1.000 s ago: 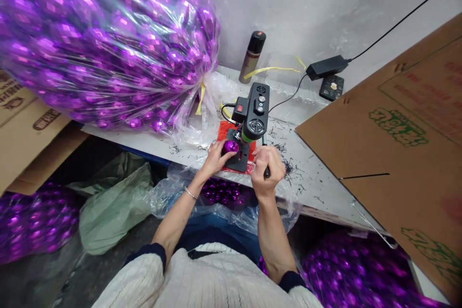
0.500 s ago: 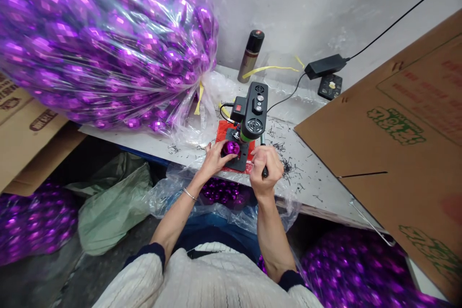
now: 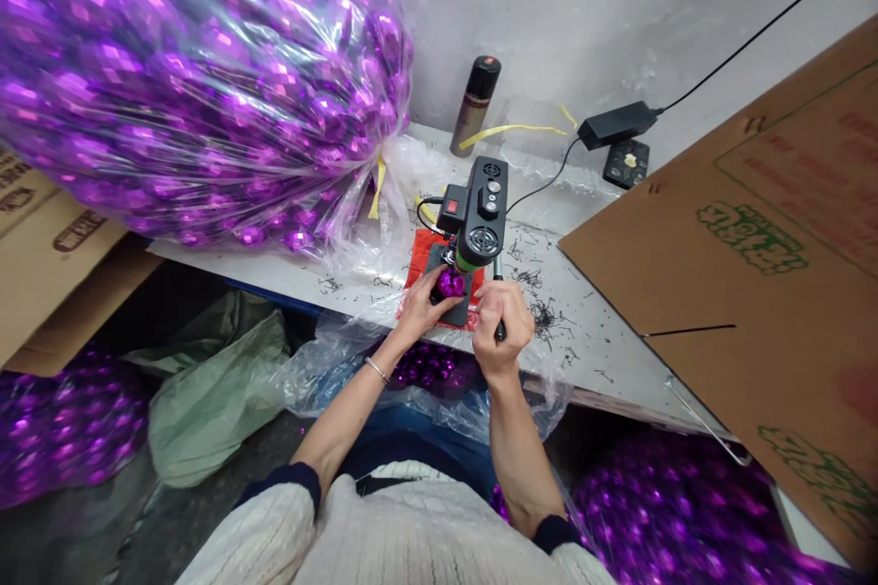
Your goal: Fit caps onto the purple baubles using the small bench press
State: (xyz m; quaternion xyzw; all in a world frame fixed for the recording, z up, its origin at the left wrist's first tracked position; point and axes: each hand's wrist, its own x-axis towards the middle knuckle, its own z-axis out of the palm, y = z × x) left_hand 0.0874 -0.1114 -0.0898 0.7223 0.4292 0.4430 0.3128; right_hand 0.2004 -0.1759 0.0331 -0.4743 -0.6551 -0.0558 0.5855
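Observation:
Between the thumb and fingers of my left hand [image 3: 420,307] is a shiny purple bauble [image 3: 451,281]. It sits over the dark base plate, under the head of a small black bench press [image 3: 483,212] with round vents and knobs on top. My right hand [image 3: 503,322] is wrapped round the lever handle [image 3: 500,330] at the press's right side. A red sheet [image 3: 419,263] lies beneath the base. The contact between the bauble's far side and the press head is partly hidden.
A big clear bag of purple baubles [image 3: 206,91] fills the left. A spray can [image 3: 476,105], a power adapter [image 3: 617,125] and a dark box [image 3: 626,164] stand behind. Black scraps [image 3: 544,318] litter the white table [image 3: 583,356]. A large carton [image 3: 747,292] leans at right.
My left hand has shifted right, bringing the bauble from the left part of the base to under the press head. My right hand stays on the lever, slightly lower and to the left.

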